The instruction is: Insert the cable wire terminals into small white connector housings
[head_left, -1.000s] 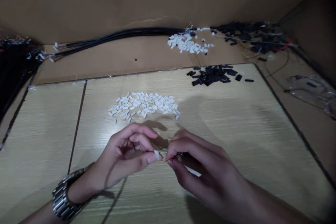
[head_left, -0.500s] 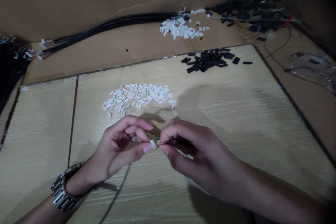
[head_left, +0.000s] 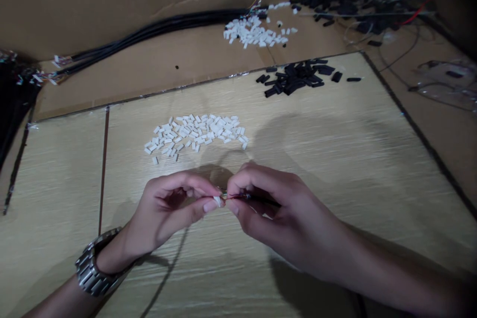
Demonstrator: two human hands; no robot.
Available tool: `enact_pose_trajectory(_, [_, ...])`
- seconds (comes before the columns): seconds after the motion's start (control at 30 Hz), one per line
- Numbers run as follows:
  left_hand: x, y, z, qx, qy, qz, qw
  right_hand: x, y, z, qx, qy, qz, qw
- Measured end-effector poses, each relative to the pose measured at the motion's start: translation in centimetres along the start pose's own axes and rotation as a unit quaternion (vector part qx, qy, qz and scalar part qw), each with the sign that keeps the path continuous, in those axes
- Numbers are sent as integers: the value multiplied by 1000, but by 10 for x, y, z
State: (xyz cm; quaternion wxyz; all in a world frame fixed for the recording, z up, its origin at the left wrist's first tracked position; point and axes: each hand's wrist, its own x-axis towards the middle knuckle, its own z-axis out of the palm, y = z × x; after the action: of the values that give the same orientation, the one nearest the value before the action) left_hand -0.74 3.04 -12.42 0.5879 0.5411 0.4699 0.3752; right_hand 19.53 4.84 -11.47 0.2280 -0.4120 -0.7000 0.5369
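Note:
My left hand [head_left: 169,211] pinches a small white sleeve-like piece [head_left: 217,201] between thumb and index finger. Close beside it, my right hand [head_left: 288,216] grips the end of a black cable [head_left: 263,200]. Thin coloured wires [head_left: 231,197], a red one among them, come out of that end and run toward the white piece. Fingertips hide where wires and piece meet, so I cannot tell whether a wire is inside it. A loose pile of similar white pieces [head_left: 197,131] lies on the board beyond my hands.
Short black tubes [head_left: 298,78] are heaped at the board's back edge. Behind them, on cardboard, sit more white pieces [head_left: 253,32] and a bundle of black cables [head_left: 149,30] with bared wire ends. Clear plastic bags [head_left: 443,79] lie at the right.
My left index finger has come down onto the white piece, closing the pinch with the thumb. Both hands stay in nearly the same place; the view has tilted slightly.

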Motion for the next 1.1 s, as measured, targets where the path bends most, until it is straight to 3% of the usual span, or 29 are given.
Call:
enact_pose_trajectory(0.5, [-4,-7,2,49,23,38,998,1,-1,2,15,19,13,1000])
enact_pose_trajectory(1.1, [-6,-5,2,70,25,22,997,1,1,1,17,8,19,1000])
